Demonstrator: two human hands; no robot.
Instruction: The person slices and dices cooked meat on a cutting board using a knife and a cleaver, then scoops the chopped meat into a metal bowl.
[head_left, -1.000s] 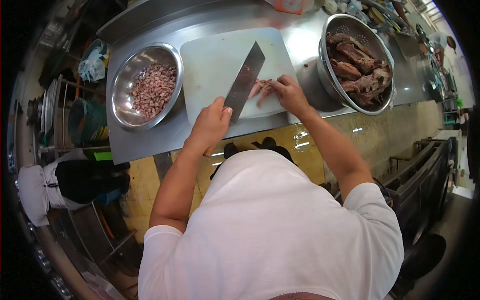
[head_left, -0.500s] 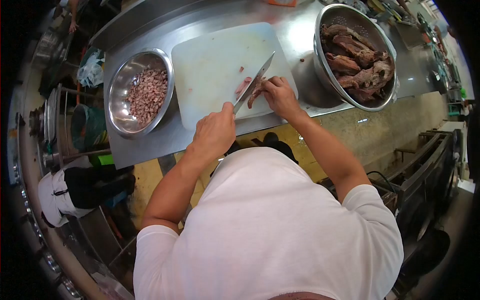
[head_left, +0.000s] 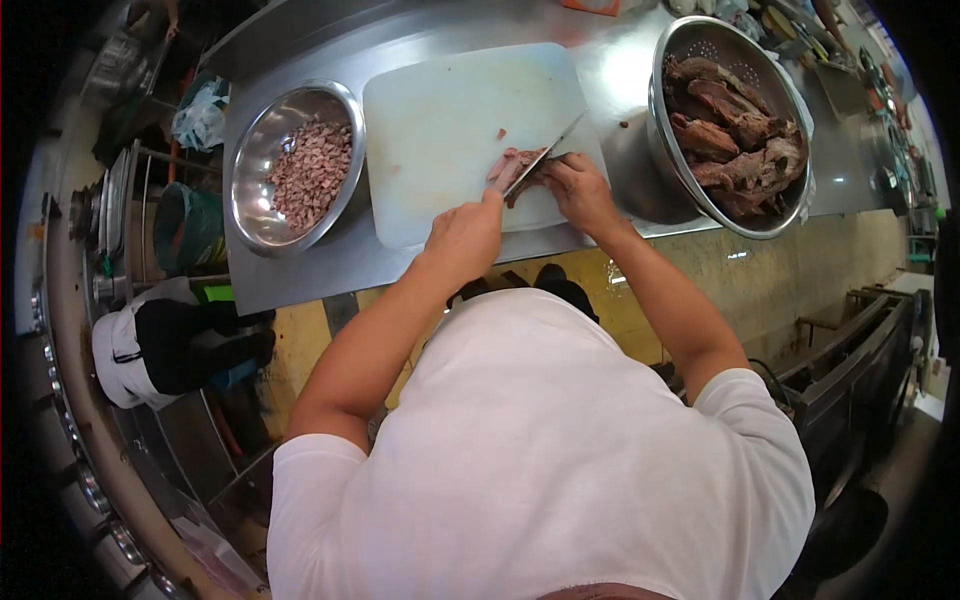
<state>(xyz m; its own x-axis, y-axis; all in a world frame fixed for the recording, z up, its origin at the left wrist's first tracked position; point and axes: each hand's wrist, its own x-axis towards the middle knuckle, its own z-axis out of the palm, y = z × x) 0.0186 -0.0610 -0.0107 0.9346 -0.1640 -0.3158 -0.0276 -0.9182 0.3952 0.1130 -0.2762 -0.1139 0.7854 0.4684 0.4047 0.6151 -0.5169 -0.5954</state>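
Note:
My left hand (head_left: 467,237) is closed around the handle of a kitchen knife (head_left: 547,154), its blade slanting up and to the right. The blade lies against a brown piece of meat (head_left: 530,178) at the near right part of a white cutting board (head_left: 430,130). My right hand (head_left: 583,192) pinches that meat on the right side of the blade. Pinkish cut strips (head_left: 505,168) lie left of the knife, and a small bit of meat (head_left: 501,133) rests farther up the board. Part of the held piece is hidden by my fingers.
A steel bowl of diced meat (head_left: 243,195) stands left of the board. At the right is a colander (head_left: 660,130) with large cooked meat pieces (head_left: 740,120). The steel table's (head_left: 290,285) near edge runs before me. Another person (head_left: 130,350) is at the lower left.
The knife blade has tipped to a flatter slant across the meat, with my left hand still on the handle. The whole view has shifted slightly, so the bowls and board appear farther right.

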